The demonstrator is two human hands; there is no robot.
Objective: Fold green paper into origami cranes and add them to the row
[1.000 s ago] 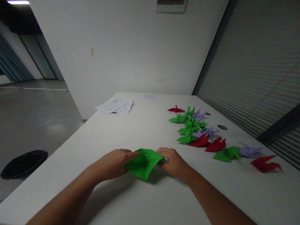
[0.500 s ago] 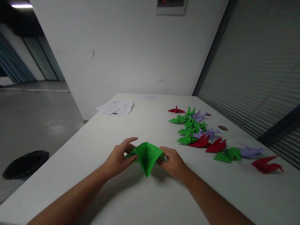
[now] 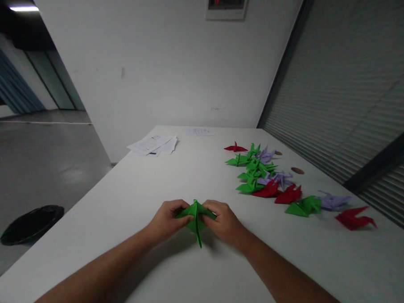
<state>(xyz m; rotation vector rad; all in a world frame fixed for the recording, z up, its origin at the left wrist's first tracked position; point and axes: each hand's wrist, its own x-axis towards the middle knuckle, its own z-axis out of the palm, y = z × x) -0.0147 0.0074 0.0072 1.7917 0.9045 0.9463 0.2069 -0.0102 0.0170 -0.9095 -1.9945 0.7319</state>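
Observation:
A partly folded sheet of green origami paper is held just above the white table, with one narrow point toward me and a peak at the top. My left hand pinches its left side between thumb and fingers. On the right side, my right hand grips it the same way, the thumb pressing near the middle. The fingertips behind the paper are hidden. To the right lie several folded paper cranes: green, red and lilac.
Printed sheets lie at the table's far left, and another faint sheet at the back. Off the left edge, a black-lined bin stands on the floor. Blinds run along the right, past a round table hole.
My hands have come closer together, and the green paper has gone from spread wide to narrower, its sides drawn inward. My left fingers have closed more on it. The view has shifted slightly.

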